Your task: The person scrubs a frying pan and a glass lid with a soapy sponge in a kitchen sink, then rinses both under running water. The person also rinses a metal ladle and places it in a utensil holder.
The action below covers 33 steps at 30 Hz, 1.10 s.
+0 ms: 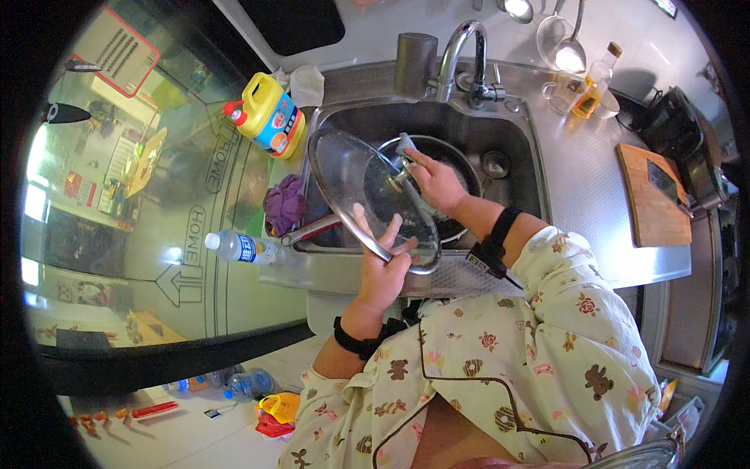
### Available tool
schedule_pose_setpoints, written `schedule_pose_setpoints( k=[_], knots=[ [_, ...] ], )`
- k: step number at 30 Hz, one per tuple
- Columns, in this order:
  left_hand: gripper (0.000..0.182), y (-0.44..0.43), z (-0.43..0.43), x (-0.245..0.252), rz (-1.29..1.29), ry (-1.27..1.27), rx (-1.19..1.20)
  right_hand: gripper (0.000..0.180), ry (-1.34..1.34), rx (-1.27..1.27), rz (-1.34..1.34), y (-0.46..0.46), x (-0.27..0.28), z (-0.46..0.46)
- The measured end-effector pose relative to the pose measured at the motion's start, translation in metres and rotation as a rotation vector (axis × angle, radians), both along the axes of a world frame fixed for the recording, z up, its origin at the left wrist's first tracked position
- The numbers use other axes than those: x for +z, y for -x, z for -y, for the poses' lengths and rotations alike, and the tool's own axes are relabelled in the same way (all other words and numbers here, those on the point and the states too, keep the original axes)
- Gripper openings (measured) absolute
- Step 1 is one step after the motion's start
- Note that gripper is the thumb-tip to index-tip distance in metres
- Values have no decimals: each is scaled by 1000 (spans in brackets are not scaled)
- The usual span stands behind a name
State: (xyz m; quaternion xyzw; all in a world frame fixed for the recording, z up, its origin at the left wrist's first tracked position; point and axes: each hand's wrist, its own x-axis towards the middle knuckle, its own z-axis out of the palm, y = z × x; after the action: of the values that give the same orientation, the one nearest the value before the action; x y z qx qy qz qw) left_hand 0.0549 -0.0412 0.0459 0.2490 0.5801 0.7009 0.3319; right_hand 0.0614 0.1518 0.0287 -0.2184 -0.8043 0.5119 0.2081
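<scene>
A glass pot lid [341,167] with a steel rim is tilted on edge over the steel sink [523,138]. My left hand [379,275] grips its near rim, the thumb on one side and the fingers spread behind the glass. At the lid's metal knob [398,177], my right hand [440,186] pinches a small grey scrubbing cloth [405,142]. Below, partly hidden by the lid and my right hand, a dark frying pan [460,158] sits in the basin. A long handle [313,230] crosses the sink's left edge. To the pan's right lies a ladle [495,164].
A chrome faucet [480,55] arches over the basin's back. Left are a yellow detergent jug [274,120], a purple cloth [285,205] and a plastic bottle [243,247]. Right are a glass oil bottle [595,91] and a cutting board [647,205] bearing a cleaver [665,183].
</scene>
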Motion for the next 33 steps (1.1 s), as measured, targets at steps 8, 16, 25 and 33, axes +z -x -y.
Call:
schedule_pose_setpoints(
  k=[8, 16, 25, 33],
  knots=[
    [90, 1, -2, 2, 60, -65, 17, 36, 23, -31, 77, -3, -1, -5],
    [96, 0, -4, 3, -45, -9, -5, 37, -94, -10, -98, -16, -10, -2],
    [94, 2, -8, 3, 67, -46, 24, 32, -8, 30, 42, -13, -17, -10],
    [90, 7, 0, 8, 303, -117, 114, 28, -89, -8, 389, -41, -65, -54]
  ],
)
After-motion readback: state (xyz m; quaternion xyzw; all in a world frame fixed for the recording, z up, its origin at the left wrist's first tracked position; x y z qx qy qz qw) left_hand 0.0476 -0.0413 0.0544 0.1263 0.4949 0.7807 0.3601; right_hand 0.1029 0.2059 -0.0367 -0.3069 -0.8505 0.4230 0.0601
